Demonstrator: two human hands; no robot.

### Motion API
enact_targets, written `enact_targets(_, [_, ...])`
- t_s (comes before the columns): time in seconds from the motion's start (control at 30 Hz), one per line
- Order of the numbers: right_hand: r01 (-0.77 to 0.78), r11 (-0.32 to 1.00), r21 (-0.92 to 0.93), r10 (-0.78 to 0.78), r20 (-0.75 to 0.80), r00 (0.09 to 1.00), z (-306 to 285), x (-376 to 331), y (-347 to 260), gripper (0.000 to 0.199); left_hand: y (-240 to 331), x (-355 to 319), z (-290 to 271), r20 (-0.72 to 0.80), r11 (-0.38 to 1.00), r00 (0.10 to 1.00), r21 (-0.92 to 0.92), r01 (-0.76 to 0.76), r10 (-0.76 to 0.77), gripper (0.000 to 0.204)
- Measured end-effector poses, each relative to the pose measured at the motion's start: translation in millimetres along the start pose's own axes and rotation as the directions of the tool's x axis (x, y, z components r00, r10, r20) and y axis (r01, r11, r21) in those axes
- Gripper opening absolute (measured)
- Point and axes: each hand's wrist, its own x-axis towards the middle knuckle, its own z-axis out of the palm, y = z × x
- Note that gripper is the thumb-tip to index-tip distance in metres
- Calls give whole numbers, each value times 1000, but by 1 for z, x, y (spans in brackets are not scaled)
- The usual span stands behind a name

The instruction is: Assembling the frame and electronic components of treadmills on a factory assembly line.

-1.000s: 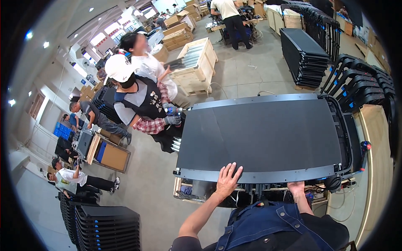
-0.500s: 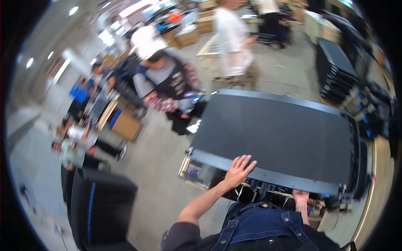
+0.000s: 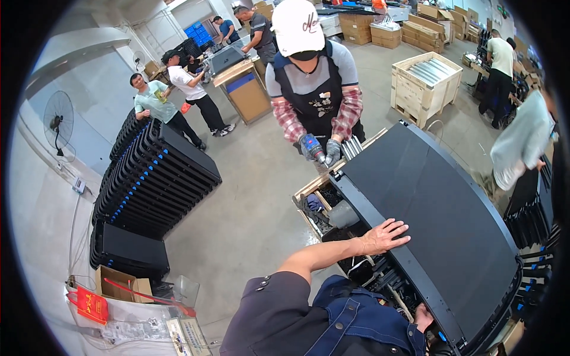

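A large flat black panel with raised side rails, resembling a treadmill deck, lies at an angle in front of me. My left hand rests flat on its near rail and top, fingers stretched out. Lower along that same rail, my right hand curls round the edge, its fingertips partly hidden under it. At the panel's far left corner a co-worker in a white cap and grey gloves holds a blue and red power drill, its tip close to the corner.
Under the panel, a wooden-edged bench holds loose parts. Tall stacks of black panels stand at left, near a wall fan. A wooden crate with metal tubes sits behind. A person in a pale shirt is at the right.
My view has swung, so the panel now appears slanted and farther right. The co-worker's drill now is at its corner. Both my hands stay on the near rail.
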Motion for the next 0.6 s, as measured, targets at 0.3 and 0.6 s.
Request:
enact_targets(0.3, [28, 999, 31, -25, -96, 995, 4, -4, -4, 31, 6, 5, -6, 21, 1000, 1000, -19, -2, 2, 72])
enact_targets(0.6, [-21, 1000, 17, 21, 1, 1000, 14, -33, 19, 25, -1, 10, -7, -55, 1000, 998, 16, -13, 14, 83])
